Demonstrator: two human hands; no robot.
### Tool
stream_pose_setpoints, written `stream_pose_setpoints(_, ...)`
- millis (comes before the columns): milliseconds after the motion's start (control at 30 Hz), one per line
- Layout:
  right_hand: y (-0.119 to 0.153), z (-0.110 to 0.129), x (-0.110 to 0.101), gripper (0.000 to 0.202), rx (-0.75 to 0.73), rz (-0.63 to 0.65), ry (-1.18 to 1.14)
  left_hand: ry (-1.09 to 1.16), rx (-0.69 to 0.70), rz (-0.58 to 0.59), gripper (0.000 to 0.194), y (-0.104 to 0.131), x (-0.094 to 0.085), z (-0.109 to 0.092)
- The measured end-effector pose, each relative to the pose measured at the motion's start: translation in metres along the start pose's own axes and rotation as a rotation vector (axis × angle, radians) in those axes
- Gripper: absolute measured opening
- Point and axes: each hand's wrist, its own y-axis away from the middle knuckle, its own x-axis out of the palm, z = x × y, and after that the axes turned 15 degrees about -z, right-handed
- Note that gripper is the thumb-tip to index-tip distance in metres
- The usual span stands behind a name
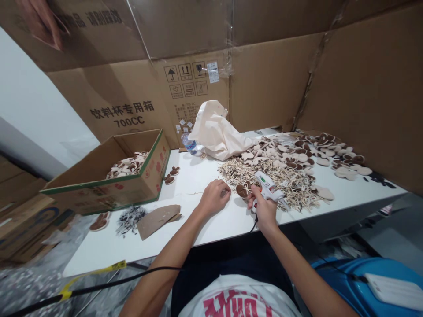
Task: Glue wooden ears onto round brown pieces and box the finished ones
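My right hand [267, 212] is wrapped round a white hot glue gun [266, 181] with a green patch on its top. At the fingertips of that hand is a brown felt piece [243, 190] with a small cream bow; whether the fingers also grip it I cannot tell. My left hand [215, 197] rests low over the white table [198, 224], its fingers curled together. What is between them, if anything, is hidden. A thin cord [194, 193] lies just left of this hand. Beyond both hands spreads a heap of short cream cords [291, 187].
Felt shapes [346, 158] pile up at the right back. A cream cloth [216, 132] and a plastic bottle [189, 143] stand behind. On the left are an open carton [155, 176], cardboard scraps [158, 219] and dark clippings [130, 219]. Another person's hand [42, 20] shows upper left.
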Motion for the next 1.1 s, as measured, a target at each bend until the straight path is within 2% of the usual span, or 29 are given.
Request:
stream_pose_setpoints(33, 0.000, 0.000, 0.000, 0.044, 0.002, 0.002, -0.001, -0.002, 0.006, -0.004, 0.007, 0.000, -0.001, -0.001)
stream_pose_setpoints(167, -0.001, -0.002, -0.001, 0.042, 0.012, -0.005, -0.019, 0.013, 0.046, 0.006, 0.027, 0.001, -0.001, -0.005)
stream_pose_setpoints(367, -0.001, -0.002, 0.000, 0.044, 0.018, -0.017, -0.014, 0.017, 0.064, 0.050, 0.017, 0.000, 0.003, -0.001)
stream_pose_setpoints(533, -0.001, -0.002, 0.000, 0.043, 0.002, -0.015, -0.011, 0.035, 0.028, 0.017, 0.016, -0.002, 0.002, 0.001)
stream_pose_setpoints(600, -0.001, -0.003, 0.000, 0.042, -0.005, -0.014, -0.012, 0.077, -0.030, -0.047, 0.015, -0.003, 0.001, -0.002)
stream_pose_setpoints(700, -0.002, -0.004, -0.001, 0.043, -0.005, -0.005, -0.001, 0.256, -0.211, -0.132, 0.015, -0.006, -0.002, -0.006)
stream_pose_setpoints(833, -0.002, -0.003, -0.001, 0.042, 0.008, -0.015, 0.026, 0.582, -0.409, -0.127, 0.025, -0.008, -0.005, -0.008)
stream_pose_setpoints(933, -0.002, -0.002, 0.000, 0.042, -0.004, -0.011, 0.027, 0.730, -0.496, -0.099, 0.033, -0.008, -0.007, -0.008)
stream_pose_setpoints(1100, -0.001, 0.000, 0.000, 0.039, 0.006, -0.015, 0.021, 0.818, -0.561, -0.134, 0.039, -0.009, -0.006, -0.009)
